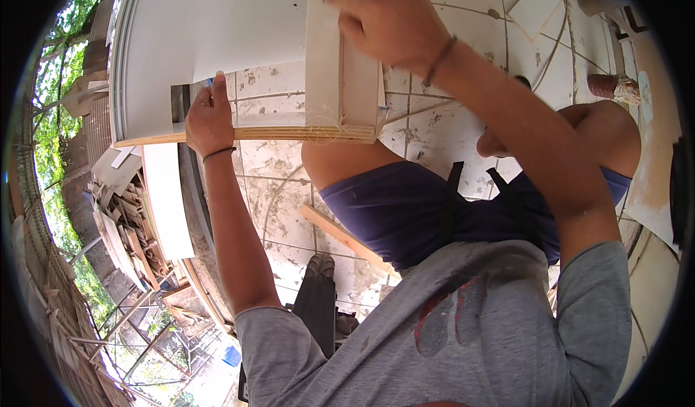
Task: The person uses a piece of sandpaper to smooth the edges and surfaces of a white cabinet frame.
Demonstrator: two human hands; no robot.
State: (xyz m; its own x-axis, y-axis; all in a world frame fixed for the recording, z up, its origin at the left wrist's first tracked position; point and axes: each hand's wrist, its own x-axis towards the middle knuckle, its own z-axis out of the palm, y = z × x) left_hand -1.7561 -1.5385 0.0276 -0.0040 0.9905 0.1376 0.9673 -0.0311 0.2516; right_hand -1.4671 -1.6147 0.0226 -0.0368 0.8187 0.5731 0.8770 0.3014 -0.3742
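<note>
A white panelled cabinet carcass [253, 23] with a raw plywood edge [289, 133] stands before me, its near right corner at my bent left knee. My left hand [208, 117] lies across that edge with thumb up and fingers curled. A small blue bit shows at its fingertips, but I cannot make out what the hand grips. Beside it is a dark rectangular gap [179, 103]. Above the carcass's right-hand board [326, 67] is my right hand [394, 23], its fingertips smeared by motion. Whether they hold anything is hidden by the blur.
Dirty white floor tiles [279, 190] lie under the carcass. A wooden strip [344, 237] rests near my leg. Left of my arm are a white board [168, 197] and a pile of wood scraps [130, 233]. A loose white piece [539, 3] lies at the far right.
</note>
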